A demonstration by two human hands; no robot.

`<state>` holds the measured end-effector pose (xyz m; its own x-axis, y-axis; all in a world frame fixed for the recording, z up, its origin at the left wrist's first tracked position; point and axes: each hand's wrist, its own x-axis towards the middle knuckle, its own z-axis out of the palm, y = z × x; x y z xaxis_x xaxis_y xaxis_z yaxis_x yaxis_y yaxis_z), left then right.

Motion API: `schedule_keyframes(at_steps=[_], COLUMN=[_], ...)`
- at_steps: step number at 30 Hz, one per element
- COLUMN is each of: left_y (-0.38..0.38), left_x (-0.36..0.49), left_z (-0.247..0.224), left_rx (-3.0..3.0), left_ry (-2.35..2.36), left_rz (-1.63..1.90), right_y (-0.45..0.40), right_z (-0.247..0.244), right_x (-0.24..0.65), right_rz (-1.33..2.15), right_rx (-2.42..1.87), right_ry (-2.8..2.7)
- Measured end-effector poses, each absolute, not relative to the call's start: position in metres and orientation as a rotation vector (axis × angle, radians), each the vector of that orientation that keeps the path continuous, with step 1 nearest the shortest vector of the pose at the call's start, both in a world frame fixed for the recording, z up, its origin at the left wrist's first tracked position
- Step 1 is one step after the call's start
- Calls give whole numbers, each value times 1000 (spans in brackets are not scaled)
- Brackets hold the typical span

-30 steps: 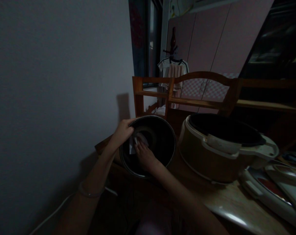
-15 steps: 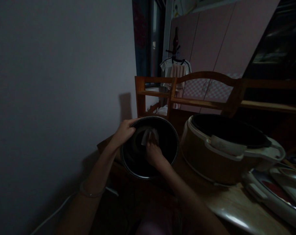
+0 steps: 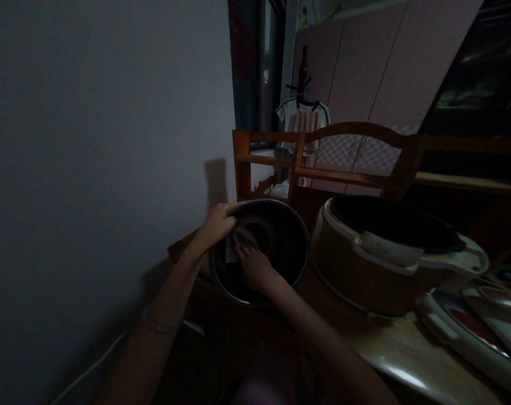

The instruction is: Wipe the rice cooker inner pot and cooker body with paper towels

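Though dim inside, a round, dark, shiny-rimmed pot (image 3: 283,247).

My right hand's fingertips (image 3: 237,241) are lost against the pale cloth (image 3: 231,251). I can't see my left fingers behind the pot (image 3: 287,242). The appliance lid (image 3: 462,326) runs off the right edge; darkness hides the cooker's (image 3: 365,278) interior.
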<state>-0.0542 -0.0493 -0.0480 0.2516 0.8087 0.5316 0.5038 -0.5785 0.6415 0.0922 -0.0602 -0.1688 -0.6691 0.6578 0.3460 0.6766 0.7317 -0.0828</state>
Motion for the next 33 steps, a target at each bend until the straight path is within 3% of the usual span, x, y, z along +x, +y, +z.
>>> schedule_keyframes(at_steps=[11, 22, 33], left_y=[-60, -60, -63], left_x=[-52, -56, -54], left_z=[-47, -49, -48], left_rx=[2233, 2185, 2204], left_ry=[1177, 1177, 1209], left_rz=[1230, 1285, 1299], right_y=[-44, -41, -36], right_z=[-152, -169, -168], right_x=[100, 115, 111], right_rz=[-323, -255, -210], right_rx=[-1165, -1459, -1357], right_ry=[-2374, -2289, -2336])
